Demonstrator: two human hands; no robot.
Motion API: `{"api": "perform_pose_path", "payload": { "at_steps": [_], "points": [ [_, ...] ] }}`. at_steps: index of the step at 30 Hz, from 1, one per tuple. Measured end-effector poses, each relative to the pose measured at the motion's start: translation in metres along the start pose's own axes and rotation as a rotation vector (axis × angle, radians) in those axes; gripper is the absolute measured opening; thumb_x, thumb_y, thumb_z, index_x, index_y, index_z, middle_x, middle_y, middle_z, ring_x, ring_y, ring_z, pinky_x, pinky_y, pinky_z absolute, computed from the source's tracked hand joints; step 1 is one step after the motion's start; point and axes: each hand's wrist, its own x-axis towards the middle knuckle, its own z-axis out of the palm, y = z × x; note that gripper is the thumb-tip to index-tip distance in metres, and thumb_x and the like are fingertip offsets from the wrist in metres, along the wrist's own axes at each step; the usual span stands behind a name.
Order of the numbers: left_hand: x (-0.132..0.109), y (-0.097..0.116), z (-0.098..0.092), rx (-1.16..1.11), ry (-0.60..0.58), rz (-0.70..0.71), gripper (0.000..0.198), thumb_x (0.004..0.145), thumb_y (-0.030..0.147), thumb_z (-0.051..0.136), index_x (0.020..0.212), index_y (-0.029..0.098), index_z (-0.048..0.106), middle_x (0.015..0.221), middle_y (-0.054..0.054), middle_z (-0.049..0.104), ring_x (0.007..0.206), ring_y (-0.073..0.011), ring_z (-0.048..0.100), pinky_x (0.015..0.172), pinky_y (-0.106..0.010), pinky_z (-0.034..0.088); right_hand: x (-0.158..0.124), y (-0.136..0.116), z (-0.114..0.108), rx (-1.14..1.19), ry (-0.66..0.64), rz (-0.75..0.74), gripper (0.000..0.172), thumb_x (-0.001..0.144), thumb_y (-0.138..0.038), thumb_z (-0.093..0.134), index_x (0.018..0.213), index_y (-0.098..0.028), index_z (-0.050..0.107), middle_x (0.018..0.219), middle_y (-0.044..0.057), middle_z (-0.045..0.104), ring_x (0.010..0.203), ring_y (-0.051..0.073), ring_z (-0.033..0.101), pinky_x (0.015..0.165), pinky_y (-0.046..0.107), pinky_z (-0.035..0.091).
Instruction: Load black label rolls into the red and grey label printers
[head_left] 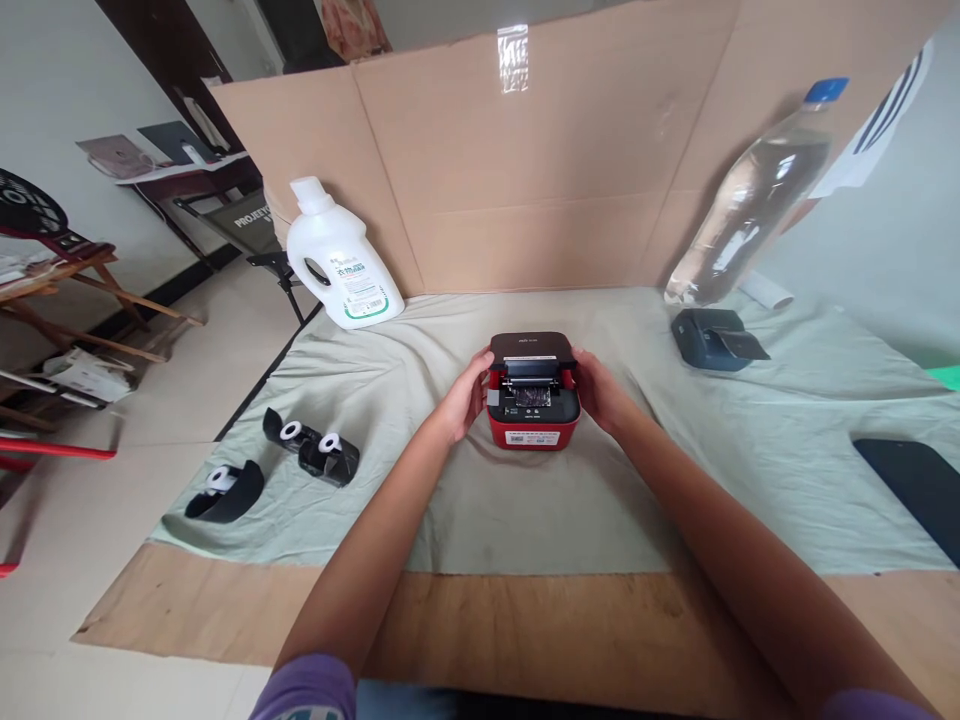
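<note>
A small red and black label printer point(534, 432) stands on the pale green cloth in front of me. Its black lid point(529, 345) appears raised, and a roller and dark film-like material show inside. My left hand point(471, 396) holds the printer's left side, with fingertips near the lid's edge. From the other side, my right hand point(598, 392) grips the right edge near the lid; part of its fingers is hidden behind the body. A small grey tab point(493, 398) sticks out at the printer's left.
Black tape dispensers with white cores point(328, 455) lie on the left, one piece point(226, 492) separate. A white detergent jug point(346, 262) and a water bottle point(757, 200) lean on the cardboard point(540, 220). On the right are a dark blue device point(712, 340) and a phone point(915, 485).
</note>
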Motion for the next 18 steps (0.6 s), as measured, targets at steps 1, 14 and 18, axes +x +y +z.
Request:
{"api": "perform_pose_path", "payload": {
  "at_steps": [1,14,18],
  "points": [
    [-0.001,0.000,-0.002,0.014,-0.004,0.001,0.070,0.080,0.039,0.066,0.147,0.032,0.047,0.135,-0.001,0.065,0.113,-0.0247,0.066,0.086,-0.034,0.055,-0.001,0.001,0.000,-0.016,0.008,-0.013,0.043,0.083,-0.048,0.062,0.123,-0.032,0.070,0.126,-0.004,0.072,0.129,0.031,0.058,0.105,0.044,0.049],
    [-0.010,-0.001,-0.006,0.052,-0.018,0.005,0.076,0.075,0.023,0.067,0.147,0.034,0.045,0.147,0.000,0.057,0.124,-0.0245,0.061,0.103,-0.039,0.051,-0.012,0.004,0.005,-0.065,0.074,-0.068,0.055,0.081,-0.032,0.063,0.136,-0.030,0.062,0.135,-0.003,0.067,0.130,0.028,0.058,0.114,0.045,0.044],
    [-0.029,-0.008,-0.005,0.105,0.042,0.035,0.071,0.078,0.031,0.074,0.146,0.029,0.051,0.154,-0.004,0.050,0.140,-0.0293,0.049,0.117,-0.042,0.039,-0.042,0.007,-0.001,-0.256,0.035,-0.115,0.059,0.093,-0.056,0.052,0.146,-0.032,0.052,0.148,0.000,0.058,0.141,0.029,0.049,0.118,0.049,0.040]
  ]
}}
